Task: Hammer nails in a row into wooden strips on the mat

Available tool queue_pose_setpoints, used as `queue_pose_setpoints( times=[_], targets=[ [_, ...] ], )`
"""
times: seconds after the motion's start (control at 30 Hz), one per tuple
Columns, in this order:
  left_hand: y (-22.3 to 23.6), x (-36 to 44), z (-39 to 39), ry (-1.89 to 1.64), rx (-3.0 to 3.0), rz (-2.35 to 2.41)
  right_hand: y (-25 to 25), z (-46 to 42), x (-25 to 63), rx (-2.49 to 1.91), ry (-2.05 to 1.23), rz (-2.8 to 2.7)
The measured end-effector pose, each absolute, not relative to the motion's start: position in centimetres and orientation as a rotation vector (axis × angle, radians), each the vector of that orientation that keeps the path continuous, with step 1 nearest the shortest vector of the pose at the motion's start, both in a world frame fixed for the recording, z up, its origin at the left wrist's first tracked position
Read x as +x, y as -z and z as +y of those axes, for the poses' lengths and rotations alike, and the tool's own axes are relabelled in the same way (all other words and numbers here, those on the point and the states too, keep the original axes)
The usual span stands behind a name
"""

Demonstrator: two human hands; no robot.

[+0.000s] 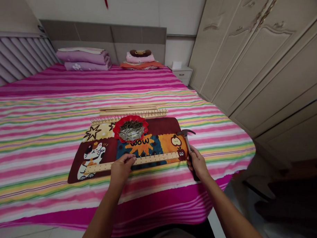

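- The bed (pixel 50 163) probably gives, so light blows suit.
- The mat (pixel 163 125) should lie smooth under the strip of wood (pixel 152 160) along its near side.
- The hammer (pixel 187 142), its handle wrapped by the fingers of the right hand (pixel 198 164), should land square.
- The red bowl (pixel 117 128), heaped with nails (pixel 131 130), sits beyond the strip.
- The fingers of the left hand (pixel 122 166) pinch narrowly at the strip, apparently on a nail, best held upright.
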State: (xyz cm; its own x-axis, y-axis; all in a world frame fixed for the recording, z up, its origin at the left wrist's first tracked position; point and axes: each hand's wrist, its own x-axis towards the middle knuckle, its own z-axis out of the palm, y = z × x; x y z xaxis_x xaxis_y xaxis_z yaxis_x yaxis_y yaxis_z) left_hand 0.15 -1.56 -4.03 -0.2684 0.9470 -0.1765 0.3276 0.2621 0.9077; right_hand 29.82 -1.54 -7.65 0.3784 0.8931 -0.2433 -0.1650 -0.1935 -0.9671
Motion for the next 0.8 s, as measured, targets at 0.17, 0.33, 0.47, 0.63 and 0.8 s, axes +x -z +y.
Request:
queue_pose_setpoints(
  times=[0.17, 0.33, 0.47, 0.63, 0.8],
  targets=[
    [4.2, 0.3, -1.9, -1.055, 1.337, 1.8, 7.1, -2.0, 29.5, -1.485, -1.049, -0.754],
    [4.5, 0.5, -2.2, -1.069, 1.445, 1.807, 4.5, -4.3, 28.6, -1.522, -0.945, -0.877],
    [4.8, 0.7, -2.4, -1.07, 1.509, 1.847, 1.1, -6.6, 26.6, -1.454, -0.92, -1.346],
    [4.9, 1.1, -2.4, -1.056, 1.556, 1.9, -1.2, -7.9, 23.4, -1.221, -0.859, -1.921],
    [5.2, 1.2, -2.5, -1.018, 1.607, 1.923, -1.5, -7.8, 22.0, -1.227, -0.692, -2.104]
  ],
)
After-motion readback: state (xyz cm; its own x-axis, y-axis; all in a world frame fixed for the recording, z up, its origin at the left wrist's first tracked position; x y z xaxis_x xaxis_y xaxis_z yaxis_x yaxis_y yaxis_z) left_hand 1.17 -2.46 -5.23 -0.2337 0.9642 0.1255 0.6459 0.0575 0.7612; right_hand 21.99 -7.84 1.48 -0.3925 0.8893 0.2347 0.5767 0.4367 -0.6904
